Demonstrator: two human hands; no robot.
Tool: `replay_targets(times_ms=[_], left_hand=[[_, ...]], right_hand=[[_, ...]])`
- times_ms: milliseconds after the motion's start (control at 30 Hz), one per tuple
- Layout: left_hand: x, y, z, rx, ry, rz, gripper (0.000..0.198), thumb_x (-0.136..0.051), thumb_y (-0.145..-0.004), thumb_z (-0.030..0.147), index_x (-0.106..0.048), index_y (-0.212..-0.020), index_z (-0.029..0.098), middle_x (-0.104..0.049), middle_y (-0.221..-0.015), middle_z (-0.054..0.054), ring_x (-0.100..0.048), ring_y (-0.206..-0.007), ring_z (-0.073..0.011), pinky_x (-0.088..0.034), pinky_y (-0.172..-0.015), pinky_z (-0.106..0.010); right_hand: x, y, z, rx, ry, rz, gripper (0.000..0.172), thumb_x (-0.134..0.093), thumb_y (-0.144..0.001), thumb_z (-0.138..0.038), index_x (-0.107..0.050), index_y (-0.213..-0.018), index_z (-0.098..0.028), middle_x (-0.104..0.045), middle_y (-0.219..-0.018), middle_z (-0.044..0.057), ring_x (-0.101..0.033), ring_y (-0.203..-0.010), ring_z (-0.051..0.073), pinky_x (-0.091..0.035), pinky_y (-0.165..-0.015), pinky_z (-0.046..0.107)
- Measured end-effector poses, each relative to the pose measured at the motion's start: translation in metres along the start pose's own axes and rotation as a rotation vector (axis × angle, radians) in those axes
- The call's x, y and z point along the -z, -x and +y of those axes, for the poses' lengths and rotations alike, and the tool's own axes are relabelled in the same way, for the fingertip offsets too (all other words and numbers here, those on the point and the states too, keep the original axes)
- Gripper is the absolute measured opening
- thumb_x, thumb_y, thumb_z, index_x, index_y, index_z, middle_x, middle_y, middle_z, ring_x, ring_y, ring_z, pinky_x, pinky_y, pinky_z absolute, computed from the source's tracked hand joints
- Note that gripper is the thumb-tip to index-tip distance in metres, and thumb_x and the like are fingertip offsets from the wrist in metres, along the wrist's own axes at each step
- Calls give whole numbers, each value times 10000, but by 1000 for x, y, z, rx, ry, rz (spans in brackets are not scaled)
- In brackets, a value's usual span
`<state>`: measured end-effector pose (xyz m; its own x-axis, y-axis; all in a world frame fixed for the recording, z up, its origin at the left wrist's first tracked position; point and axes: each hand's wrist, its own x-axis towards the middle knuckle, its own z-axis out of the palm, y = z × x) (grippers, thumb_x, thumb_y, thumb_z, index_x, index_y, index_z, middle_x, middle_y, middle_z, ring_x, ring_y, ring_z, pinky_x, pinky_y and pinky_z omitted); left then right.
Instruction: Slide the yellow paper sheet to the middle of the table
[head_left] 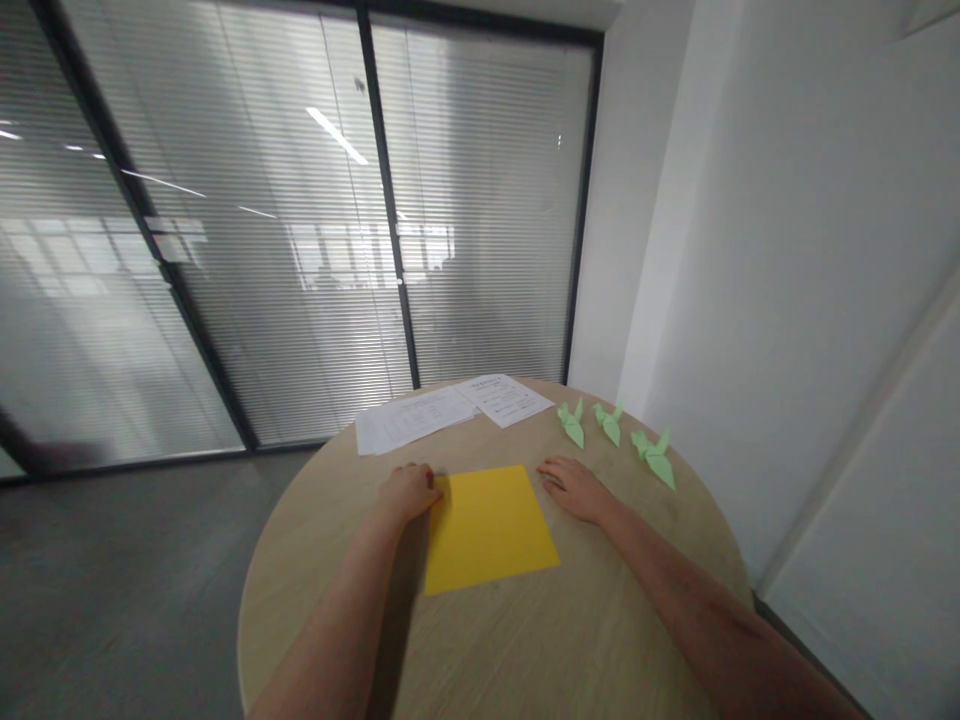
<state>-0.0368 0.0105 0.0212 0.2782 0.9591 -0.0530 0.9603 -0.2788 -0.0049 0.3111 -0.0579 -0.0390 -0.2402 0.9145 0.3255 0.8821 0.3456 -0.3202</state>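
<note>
A flat yellow square of paper (491, 530) lies on the round wooden table in front of me. At its upper left corner is my left hand (407, 491), fingers curled and the thumb and forefinger closed at the paper's edge. My right hand (576, 488) rests palm down on the tabletop, just right of the paper's upper right corner. Its fingers are stretched out and hold nothing. Beyond it stand three light green folded paper cranes: a left crane (572, 424), a middle crane (609, 424) and a right crane (656, 459).
Printed white sheets (420, 415) lie overlapping toward the far edge of the round table (315, 580). Behind the table is a glass partition with blinds (495, 220) in dark frames. A white wall (810, 250) stands close on the right.
</note>
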Motion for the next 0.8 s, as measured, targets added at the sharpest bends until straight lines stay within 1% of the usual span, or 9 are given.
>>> replay_targets(times_ms=[333, 500, 700, 800], left_hand=[[-5, 0, 0, 15, 43, 31, 311, -659, -1000, 372, -658, -1231, 163, -667, -1265, -104, -665, -1120, -255, -574, -961, -480], [-6, 0, 0, 29, 64, 43, 341, -658, -1001, 375, -640, -1270, 167, -655, -1285, -108, -668, -1106, -253, -584, -942, -473], [-6, 0, 0, 32, 62, 45, 307, -663, -997, 371, -661, -1222, 161, -671, -1253, -102, -666, -1113, -254, -576, -957, -478], [-6, 1, 1, 47, 81, 74, 305, -667, -995, 371, -663, -1216, 160, -674, -1244, -100, -669, -1105, -251, -579, -950, -474]], right_hand=[[2, 3, 3, -15, -26, -1, 409, -483, -1009, -304, -704, -1322, -163, -651, -1402, 154, -583, -1327, 275, -413, -1174, 438], [1, 4, 2, -20, -28, 9, 388, -490, -1001, -295, -717, -1297, -189, -658, -1395, 145, -594, -1311, 279, -424, -1164, 462], [0, 3, 4, -25, -37, -2, 389, -489, -1009, -304, -711, -1308, -192, -649, -1409, 143, -586, -1323, 276, -415, -1171, 457], [1, 3, 3, -27, -39, -5, 393, -488, -1008, -302, -712, -1306, -175, -641, -1416, 156, -581, -1327, 283, -408, -1174, 461]])
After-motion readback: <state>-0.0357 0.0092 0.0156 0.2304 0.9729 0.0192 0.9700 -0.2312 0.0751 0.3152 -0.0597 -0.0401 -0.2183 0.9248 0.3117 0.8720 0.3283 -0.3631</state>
